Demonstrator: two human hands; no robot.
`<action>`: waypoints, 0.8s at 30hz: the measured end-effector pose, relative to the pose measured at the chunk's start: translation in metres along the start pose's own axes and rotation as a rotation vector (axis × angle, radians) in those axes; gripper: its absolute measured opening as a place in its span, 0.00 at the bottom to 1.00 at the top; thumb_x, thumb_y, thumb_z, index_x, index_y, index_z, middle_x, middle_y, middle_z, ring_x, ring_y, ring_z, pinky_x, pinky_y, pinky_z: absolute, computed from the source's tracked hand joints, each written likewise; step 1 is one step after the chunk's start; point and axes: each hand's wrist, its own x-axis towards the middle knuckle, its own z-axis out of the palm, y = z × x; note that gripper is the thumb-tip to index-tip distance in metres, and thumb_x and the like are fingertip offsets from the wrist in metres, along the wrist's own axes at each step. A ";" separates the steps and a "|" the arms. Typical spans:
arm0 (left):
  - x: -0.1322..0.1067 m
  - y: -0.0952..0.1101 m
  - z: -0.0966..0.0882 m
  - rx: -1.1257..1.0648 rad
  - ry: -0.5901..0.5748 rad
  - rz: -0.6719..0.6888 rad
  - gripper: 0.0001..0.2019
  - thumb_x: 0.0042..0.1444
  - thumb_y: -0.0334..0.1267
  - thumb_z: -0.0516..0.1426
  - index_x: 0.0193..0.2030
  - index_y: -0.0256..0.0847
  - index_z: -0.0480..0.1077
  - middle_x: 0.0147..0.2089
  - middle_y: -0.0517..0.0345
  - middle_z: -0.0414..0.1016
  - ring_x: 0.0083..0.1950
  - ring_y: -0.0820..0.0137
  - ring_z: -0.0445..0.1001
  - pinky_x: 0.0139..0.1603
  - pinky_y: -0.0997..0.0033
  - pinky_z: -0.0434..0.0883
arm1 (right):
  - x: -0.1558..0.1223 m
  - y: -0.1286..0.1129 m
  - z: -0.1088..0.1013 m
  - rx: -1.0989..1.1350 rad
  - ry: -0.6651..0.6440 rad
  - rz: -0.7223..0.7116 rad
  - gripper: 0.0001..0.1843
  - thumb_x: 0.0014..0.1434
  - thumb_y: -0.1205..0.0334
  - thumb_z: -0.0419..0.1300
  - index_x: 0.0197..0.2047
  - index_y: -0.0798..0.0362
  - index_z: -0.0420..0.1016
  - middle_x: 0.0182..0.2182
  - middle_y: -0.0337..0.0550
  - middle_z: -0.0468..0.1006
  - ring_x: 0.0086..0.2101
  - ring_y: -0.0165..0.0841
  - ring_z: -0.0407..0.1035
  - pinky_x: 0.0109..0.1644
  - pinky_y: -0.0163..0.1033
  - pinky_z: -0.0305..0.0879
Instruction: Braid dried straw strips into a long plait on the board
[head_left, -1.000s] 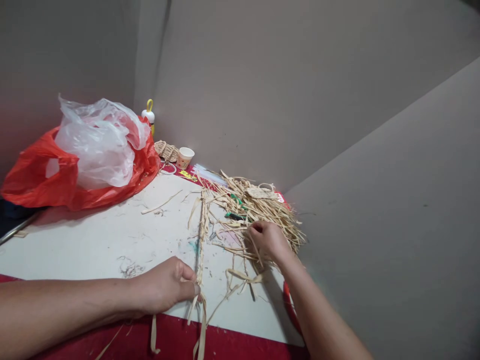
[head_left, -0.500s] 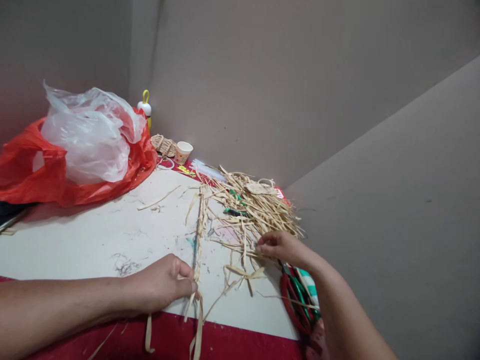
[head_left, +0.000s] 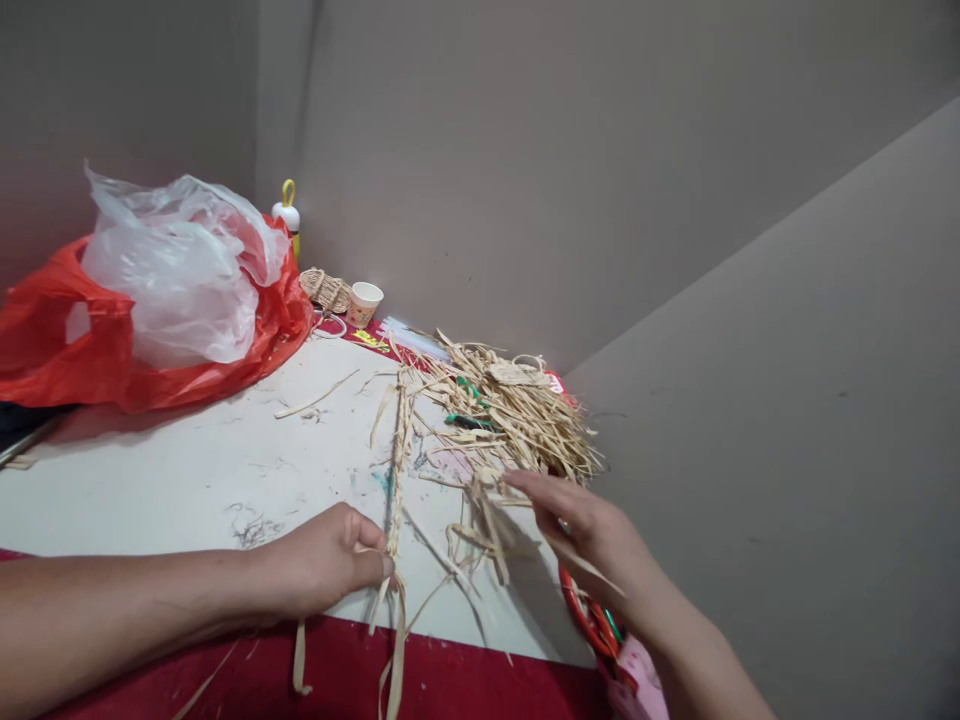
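Note:
My left hand [head_left: 330, 558] pinches the near end of a braided straw strip [head_left: 396, 470] that runs away from me across the white board [head_left: 187, 480]. Loose strip ends hang over the board's front edge below the pinch. My right hand [head_left: 592, 530] is to the right, fingers closed on a few loose straw strips [head_left: 487, 520] that stick out to the left. Just behind it lies a heap of straw strips [head_left: 517, 415] with something green in it.
A red plastic bag [head_left: 120, 350] with a clear bag [head_left: 180, 280] on it fills the back left. A paper cup [head_left: 365, 302], a small woven basket [head_left: 326, 289] and a white bottle [head_left: 288, 215] stand in the corner. Red-handled scissors [head_left: 592, 620] lie under my right wrist. Cardboard walls close in behind and right.
My right hand left the straw heap and came toward me with a few strips in its fingers. The left hand kept its pinch on the braid. The scissors came into view.

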 end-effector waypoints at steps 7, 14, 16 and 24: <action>0.000 -0.001 0.000 -0.009 0.002 -0.014 0.16 0.49 0.47 0.56 0.29 0.34 0.74 0.16 0.66 0.58 0.18 0.79 0.47 0.20 0.76 0.44 | -0.013 0.014 0.004 -0.017 0.181 0.237 0.16 0.56 0.63 0.50 0.42 0.55 0.76 0.41 0.51 0.79 0.38 0.38 0.74 0.42 0.41 0.69; -0.001 0.006 0.000 -0.028 -0.012 -0.056 0.15 0.48 0.47 0.56 0.30 0.34 0.74 0.16 0.67 0.59 0.17 0.80 0.47 0.19 0.75 0.44 | 0.004 -0.020 0.008 0.191 0.007 0.230 0.15 0.58 0.55 0.53 0.29 0.55 0.76 0.25 0.44 0.76 0.26 0.32 0.68 0.30 0.35 0.63; -0.002 0.009 0.001 -0.039 -0.005 -0.061 0.15 0.48 0.45 0.55 0.29 0.34 0.74 0.16 0.66 0.61 0.17 0.80 0.47 0.20 0.76 0.44 | 0.008 -0.033 0.012 0.199 -0.174 0.069 0.12 0.59 0.60 0.53 0.35 0.53 0.77 0.29 0.45 0.76 0.30 0.32 0.69 0.34 0.34 0.63; -0.001 0.008 0.000 -0.073 -0.035 -0.057 0.13 0.49 0.42 0.55 0.30 0.33 0.75 0.15 0.68 0.57 0.17 0.81 0.46 0.19 0.76 0.43 | 0.005 -0.046 0.011 0.223 -0.361 -0.104 0.11 0.60 0.65 0.53 0.34 0.51 0.77 0.32 0.44 0.72 0.32 0.31 0.68 0.35 0.33 0.63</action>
